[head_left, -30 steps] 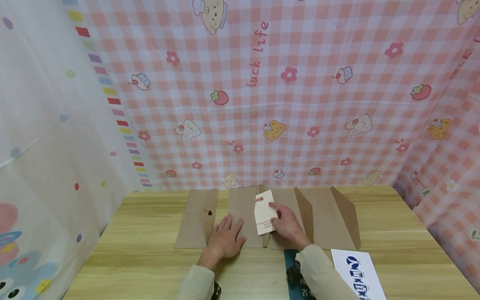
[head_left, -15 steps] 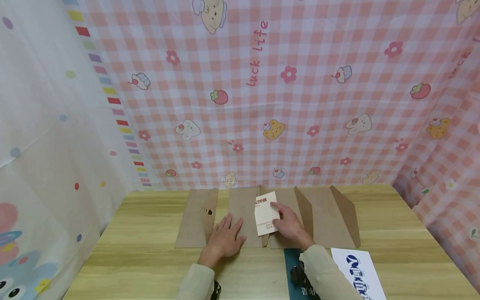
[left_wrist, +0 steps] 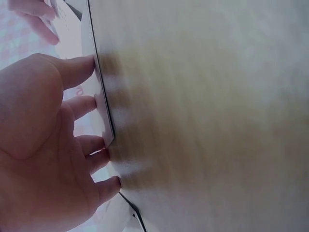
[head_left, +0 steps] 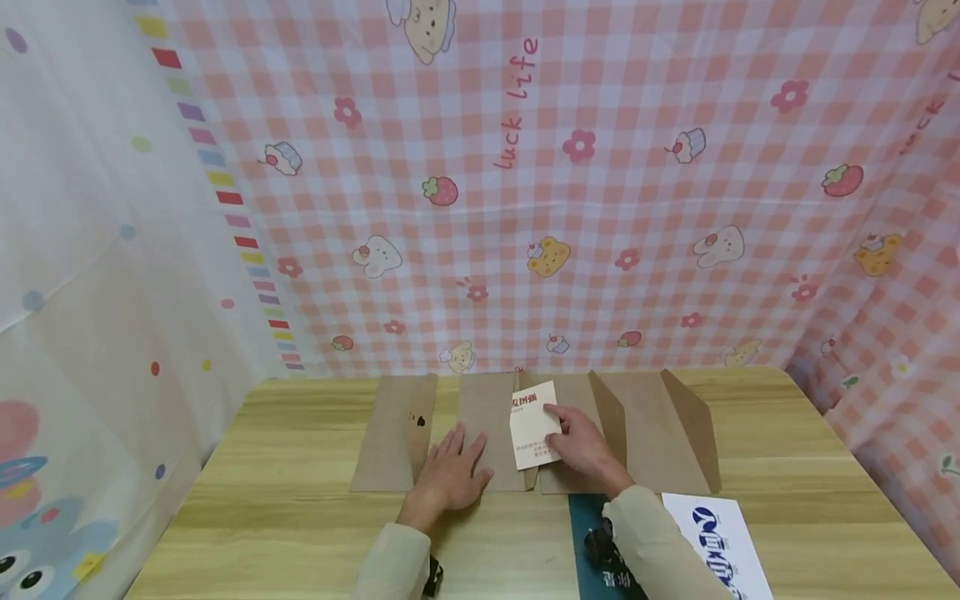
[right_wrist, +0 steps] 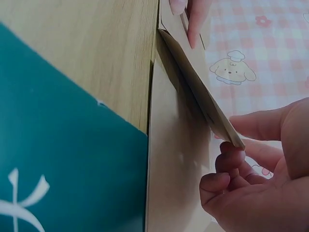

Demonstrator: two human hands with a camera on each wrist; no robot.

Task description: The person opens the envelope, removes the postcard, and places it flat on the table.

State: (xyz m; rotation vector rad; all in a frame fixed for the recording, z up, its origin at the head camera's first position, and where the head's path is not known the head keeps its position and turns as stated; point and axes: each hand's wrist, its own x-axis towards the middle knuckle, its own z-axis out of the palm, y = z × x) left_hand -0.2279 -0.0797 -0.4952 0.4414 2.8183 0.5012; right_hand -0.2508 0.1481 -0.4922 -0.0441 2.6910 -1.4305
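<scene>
A cream card [head_left: 531, 433] with red print sticks out of the right-hand opening of a brown paper envelope [head_left: 495, 396]. Its left part is hidden inside. My right hand [head_left: 588, 450] pinches the card's right side between thumb and fingers; the right wrist view shows this hand [right_wrist: 270, 174] at the raised edge. With fingers spread, my left hand [head_left: 452, 471] rests on the same envelope, its outer side close to the flap of the leftmost envelope [head_left: 386, 433]. In the left wrist view the left hand's [left_wrist: 48, 135] fingertips press down on the paper.
Two more brown envelopes lie to the right, the nearer [head_left: 566, 479] partly beneath my right hand, the farther [head_left: 652, 442] beyond it. A teal printed sheet [head_left: 585, 533] lies under my right forearm. Beside it is a white card [head_left: 720, 533] with blue characters. A checked cloth [head_left: 630, 217] hangs behind the table.
The right hand has moved slightly to the right with the cream card, and more of its red print shows outside the envelope. The left hand has stayed in place.
</scene>
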